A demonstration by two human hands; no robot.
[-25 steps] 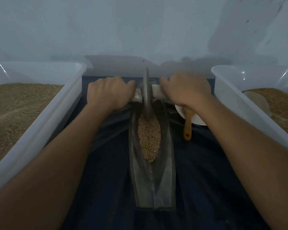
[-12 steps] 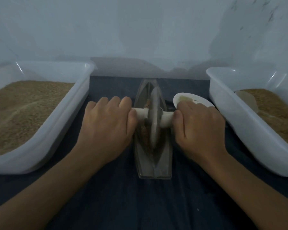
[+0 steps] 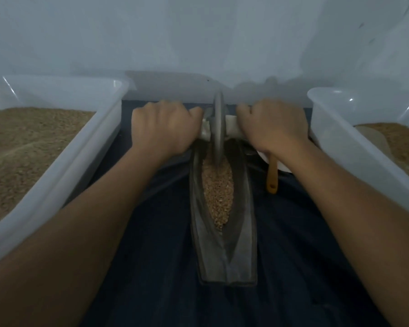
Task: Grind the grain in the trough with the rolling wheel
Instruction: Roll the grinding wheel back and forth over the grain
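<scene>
A long grey boat-shaped trough (image 3: 224, 256) lies lengthwise on the dark cloth in front of me. Brown grain (image 3: 219, 192) fills its middle groove. The grey rolling wheel (image 3: 218, 128) stands upright at the trough's far end, its rim down in the grain. A pale axle handle runs through the wheel. My left hand (image 3: 163, 128) grips the handle's left end and my right hand (image 3: 272, 128) grips its right end, both arms stretched forward. The near end of the trough holds no grain.
A clear plastic bin (image 3: 64, 166) of brown grain stands at the left, and a second bin (image 3: 354, 156) of grain at the right. A white dish (image 3: 282, 167) with a yellow-handled tool (image 3: 272, 178) sits under my right wrist. A pale wall rises close behind.
Half a second ago the wheel was near the trough's middle with my hands drawn back; both hands have pushed it to the far end, uncovering the grain.
</scene>
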